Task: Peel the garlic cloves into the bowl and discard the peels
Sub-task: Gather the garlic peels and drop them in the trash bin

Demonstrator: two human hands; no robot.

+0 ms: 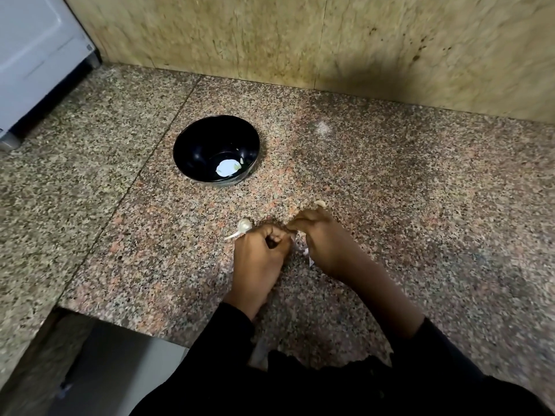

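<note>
Both hands work close together low over the speckled worktop [420, 190]. The left hand [259, 253] is curled shut and the right hand [322, 238] pinches; what they grip is hidden. Papery peels [306, 252] lie beneath. An unpeeled garlic clove [244, 226] lies just left, another clove [320, 203] just beyond. Farther left stands the black bowl [195, 151].

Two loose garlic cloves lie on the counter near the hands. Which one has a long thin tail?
The garlic clove beside the left hand; its pale tail points left. The clove beyond the right hand shows none.
</note>
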